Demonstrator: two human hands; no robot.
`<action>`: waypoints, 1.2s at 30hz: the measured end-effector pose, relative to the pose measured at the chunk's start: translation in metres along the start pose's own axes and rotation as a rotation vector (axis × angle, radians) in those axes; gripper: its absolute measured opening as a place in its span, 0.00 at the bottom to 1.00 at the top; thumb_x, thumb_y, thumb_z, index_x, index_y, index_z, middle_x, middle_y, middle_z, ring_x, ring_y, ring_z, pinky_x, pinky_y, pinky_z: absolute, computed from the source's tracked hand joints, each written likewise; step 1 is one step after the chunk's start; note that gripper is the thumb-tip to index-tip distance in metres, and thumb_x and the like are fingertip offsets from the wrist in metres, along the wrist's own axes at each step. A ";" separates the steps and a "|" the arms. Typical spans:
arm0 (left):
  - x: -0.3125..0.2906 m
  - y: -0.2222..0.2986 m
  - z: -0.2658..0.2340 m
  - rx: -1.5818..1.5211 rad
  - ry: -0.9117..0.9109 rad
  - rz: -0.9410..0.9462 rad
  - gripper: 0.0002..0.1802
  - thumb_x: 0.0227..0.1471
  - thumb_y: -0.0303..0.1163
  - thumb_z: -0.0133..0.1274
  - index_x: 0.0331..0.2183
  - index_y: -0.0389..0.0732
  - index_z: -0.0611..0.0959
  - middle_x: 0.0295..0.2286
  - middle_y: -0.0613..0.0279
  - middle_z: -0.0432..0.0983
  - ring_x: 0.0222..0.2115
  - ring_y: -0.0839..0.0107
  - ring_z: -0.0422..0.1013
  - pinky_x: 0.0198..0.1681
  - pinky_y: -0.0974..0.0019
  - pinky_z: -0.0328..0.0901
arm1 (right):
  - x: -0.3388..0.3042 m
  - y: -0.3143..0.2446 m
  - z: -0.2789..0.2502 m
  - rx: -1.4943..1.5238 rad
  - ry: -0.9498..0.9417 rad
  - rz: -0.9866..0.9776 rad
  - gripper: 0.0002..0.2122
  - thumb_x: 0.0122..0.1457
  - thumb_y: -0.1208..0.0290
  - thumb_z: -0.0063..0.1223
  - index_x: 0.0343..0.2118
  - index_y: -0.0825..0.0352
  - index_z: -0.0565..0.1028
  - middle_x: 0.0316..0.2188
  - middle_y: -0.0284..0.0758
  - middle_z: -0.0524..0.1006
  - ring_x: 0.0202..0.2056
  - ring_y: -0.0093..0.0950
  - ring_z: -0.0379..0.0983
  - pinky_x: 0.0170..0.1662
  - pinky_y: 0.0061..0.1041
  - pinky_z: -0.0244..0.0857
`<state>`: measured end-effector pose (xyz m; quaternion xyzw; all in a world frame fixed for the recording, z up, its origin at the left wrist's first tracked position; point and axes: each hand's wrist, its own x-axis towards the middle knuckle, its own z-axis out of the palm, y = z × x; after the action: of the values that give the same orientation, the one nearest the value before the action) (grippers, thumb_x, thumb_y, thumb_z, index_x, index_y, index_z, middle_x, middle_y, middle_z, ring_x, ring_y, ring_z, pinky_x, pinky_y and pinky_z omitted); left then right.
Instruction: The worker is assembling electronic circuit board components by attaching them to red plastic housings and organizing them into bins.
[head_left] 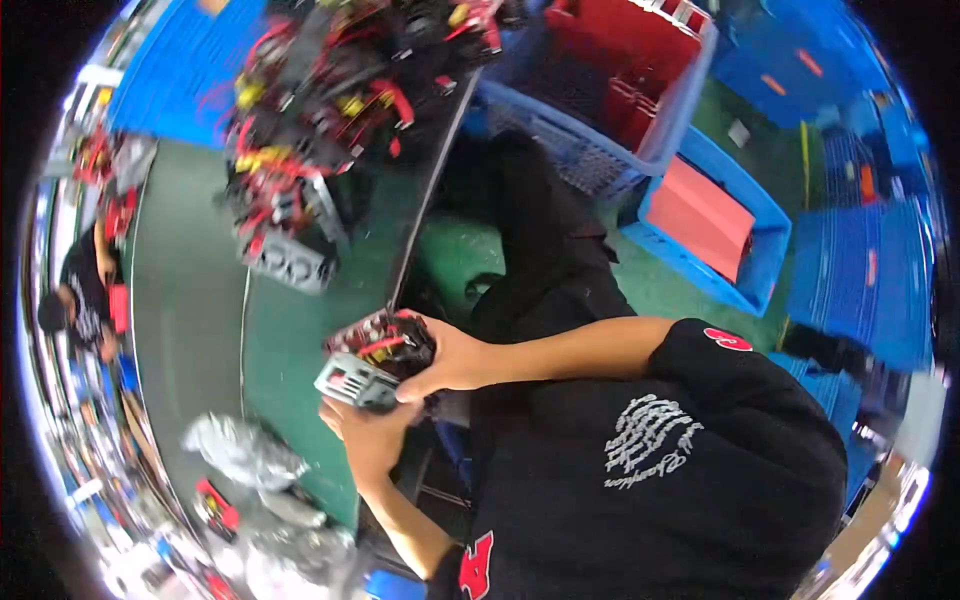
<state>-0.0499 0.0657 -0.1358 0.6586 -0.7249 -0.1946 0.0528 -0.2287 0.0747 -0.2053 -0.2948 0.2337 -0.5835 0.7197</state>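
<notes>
Both my hands hold a small boxy electrical unit (365, 380) with a grey slotted panel and loose red, yellow and dark wires, just past the near edge of the green work surface (300, 350). My right hand (450, 360) grips its wired side, thumb near the panel's edge. From below, my left hand (370, 435) closes its fingers on the panel end. Part of the unit is hidden by my hands, and motion blurs it. Farther off lies a heap of wired parts (330, 100), with a grey panel with round openings (290, 262) at its near end.
Crumpled clear plastic bags (245, 450) lie at the lower left. At the upper right are a blue crate (570, 140) and a blue tray (770, 270) holding a pinkish-red sheet (700, 215). Across the belt (190, 300), another person (85, 300) works at the left.
</notes>
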 end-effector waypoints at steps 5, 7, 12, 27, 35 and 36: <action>0.005 0.100 0.010 -0.479 -0.124 -0.026 0.42 0.44 0.38 0.60 0.56 0.29 0.61 0.47 0.43 0.60 0.42 0.54 0.66 0.50 0.54 0.61 | -0.048 -0.072 -0.082 0.083 -0.058 0.071 0.34 0.40 0.78 0.71 0.53 0.67 0.66 0.50 0.30 0.72 0.52 0.23 0.66 0.59 0.28 0.57; 0.007 0.155 0.038 -0.279 0.020 0.078 0.40 0.43 0.37 0.62 0.53 0.29 0.63 0.43 0.45 0.61 0.44 0.55 0.62 0.51 0.55 0.58 | -0.062 -0.090 -0.109 0.095 -0.045 -0.048 0.34 0.39 0.77 0.71 0.52 0.67 0.67 0.49 0.31 0.72 0.52 0.24 0.66 0.59 0.28 0.57; 0.046 0.262 0.078 -0.742 -0.541 0.134 0.29 0.55 0.46 0.53 0.45 0.30 0.67 0.39 0.49 0.66 0.38 0.64 0.65 0.46 0.61 0.61 | -0.132 -0.142 -0.221 0.100 0.180 -0.269 0.35 0.32 0.70 0.76 0.47 0.68 0.69 0.44 0.35 0.74 0.49 0.30 0.69 0.56 0.34 0.61; 0.366 0.566 0.456 0.418 -0.513 0.838 0.15 0.40 0.37 0.54 0.30 0.39 0.85 0.35 0.48 0.79 0.39 0.50 0.75 0.42 0.53 0.70 | -0.307 -0.164 -0.282 0.362 0.860 -0.703 0.22 0.50 0.49 0.63 0.34 0.65 0.71 0.33 0.37 0.76 0.34 0.33 0.74 0.39 0.33 0.69; 0.230 0.547 0.245 0.148 0.209 1.016 0.03 0.50 0.27 0.49 0.29 0.40 0.76 0.28 0.51 0.76 0.25 0.51 0.75 0.28 0.54 0.71 | -0.272 -0.180 -0.308 0.645 0.646 -0.792 0.22 0.65 0.53 0.39 0.21 0.65 0.69 0.18 0.37 0.73 0.18 0.31 0.70 0.22 0.27 0.65; 0.202 0.529 0.207 0.063 0.274 1.016 0.03 0.51 0.27 0.49 0.31 0.40 0.76 0.28 0.52 0.76 0.24 0.52 0.75 0.26 0.56 0.70 | -0.277 -0.171 -0.321 0.346 0.880 -0.690 0.21 0.65 0.54 0.39 0.21 0.66 0.69 0.18 0.38 0.73 0.19 0.32 0.71 0.24 0.29 0.66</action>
<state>-0.6387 -0.0572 -0.1763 0.2448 -0.9448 -0.0346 0.2148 -0.6251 0.2721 -0.3182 0.0378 0.3025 -0.8812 0.3612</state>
